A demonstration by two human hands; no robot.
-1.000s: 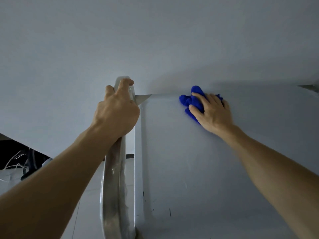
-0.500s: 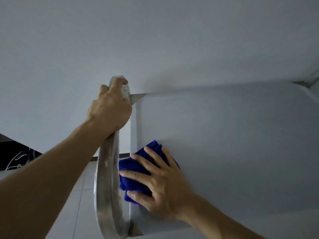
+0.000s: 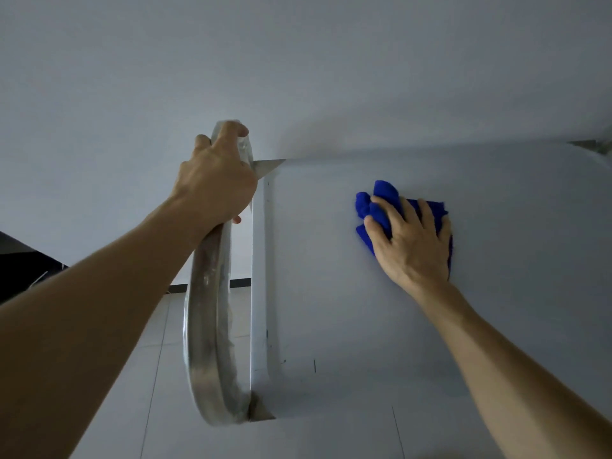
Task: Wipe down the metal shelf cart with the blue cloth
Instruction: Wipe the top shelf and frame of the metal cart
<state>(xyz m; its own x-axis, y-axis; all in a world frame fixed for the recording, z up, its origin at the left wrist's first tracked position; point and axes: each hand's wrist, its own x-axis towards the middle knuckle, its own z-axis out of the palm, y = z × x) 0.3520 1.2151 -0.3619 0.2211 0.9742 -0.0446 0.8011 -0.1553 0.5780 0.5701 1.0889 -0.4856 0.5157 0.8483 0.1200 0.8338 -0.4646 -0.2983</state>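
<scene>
The metal shelf cart's flat grey top point(image 3: 347, 309) fills the right half of the view, with a raised rim along its left edge. A curved metal handle point(image 3: 208, 326), wrapped in clear film, runs down the cart's left side. My left hand point(image 3: 218, 180) grips the top of that handle, fingers curled round it. My right hand point(image 3: 410, 240) presses the bunched blue cloth point(image 3: 374, 207) flat against the cart top, fingers spread over it. The cloth sticks out to the left of and beyond my fingers.
A plain pale wall point(image 3: 298, 61) stands right behind the cart. Pale floor tiles point(image 3: 145, 376) show to the left, under the handle. A dark area with thin wires point(image 3: 23, 266) lies at the left edge. A metal corner piece point(image 3: 589, 145) shows at the far right.
My right hand has slid the cloth from the near left edge by the handle to the middle of the top, farther from me. The left hand keeps its grip on the handle.
</scene>
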